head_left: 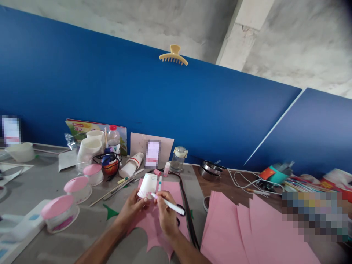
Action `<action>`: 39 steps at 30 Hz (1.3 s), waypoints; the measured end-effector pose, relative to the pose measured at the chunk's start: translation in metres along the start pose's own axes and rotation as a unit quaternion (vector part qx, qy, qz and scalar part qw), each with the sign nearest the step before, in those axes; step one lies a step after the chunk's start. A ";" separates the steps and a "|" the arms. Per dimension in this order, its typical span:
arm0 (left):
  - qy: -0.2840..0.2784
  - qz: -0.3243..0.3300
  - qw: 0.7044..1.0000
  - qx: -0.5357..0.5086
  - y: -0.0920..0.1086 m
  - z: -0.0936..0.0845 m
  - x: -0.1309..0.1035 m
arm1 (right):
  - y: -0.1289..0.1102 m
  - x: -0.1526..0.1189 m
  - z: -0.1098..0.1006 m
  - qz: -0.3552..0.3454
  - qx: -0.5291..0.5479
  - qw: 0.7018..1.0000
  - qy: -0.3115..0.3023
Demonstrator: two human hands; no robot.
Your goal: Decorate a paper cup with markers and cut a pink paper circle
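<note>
My left hand [134, 207] is closed around the lower left side of a small white paper cup [149, 182]. The cup is tilted, with pink marks along its lower edge and faint teal lines near the top. In my right hand [166, 217] is a white marker pen [176, 208], its pink tip at the cup's lower right side. Under both hands lies pink paper [174, 189] with a curved, cut-out front edge. Another marker [160, 182] with a teal band lies just behind the cup. Black scissor handles [180, 210] show partly behind my right hand.
Three pink-topped cup pieces [59, 211] stand at left. White cups [90, 146], a red-capped bottle [113, 137] and a glass jar [178, 159] line the back by the blue partition [176, 99]. Pink sheets [224, 220], metal bowls [210, 170] and white cables [242, 181] are at right.
</note>
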State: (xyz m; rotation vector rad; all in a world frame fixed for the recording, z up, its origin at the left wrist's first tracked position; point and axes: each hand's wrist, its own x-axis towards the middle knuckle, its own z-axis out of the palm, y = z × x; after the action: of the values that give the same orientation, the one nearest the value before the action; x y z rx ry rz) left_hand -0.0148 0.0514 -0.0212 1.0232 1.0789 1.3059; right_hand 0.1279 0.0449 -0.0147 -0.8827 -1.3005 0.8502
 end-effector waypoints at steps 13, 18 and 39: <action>0.002 -0.003 1.000 0.011 0.004 0.001 -0.002 | -0.001 -0.001 -0.002 0.008 0.001 1.000 -0.001; -0.003 0.002 1.000 0.014 0.001 -0.002 -0.001 | 0.002 0.000 -0.001 0.010 -0.010 1.000 0.003; 0.009 -0.010 1.000 -0.014 -0.003 -0.001 0.001 | -0.002 -0.002 -0.002 0.033 0.018 0.999 -0.030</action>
State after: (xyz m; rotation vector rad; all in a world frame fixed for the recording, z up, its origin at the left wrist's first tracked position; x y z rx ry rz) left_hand -0.0153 0.0523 -0.0245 0.9795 1.0798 1.3128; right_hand 0.1298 0.0425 -0.0141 -0.8813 -1.3104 0.9552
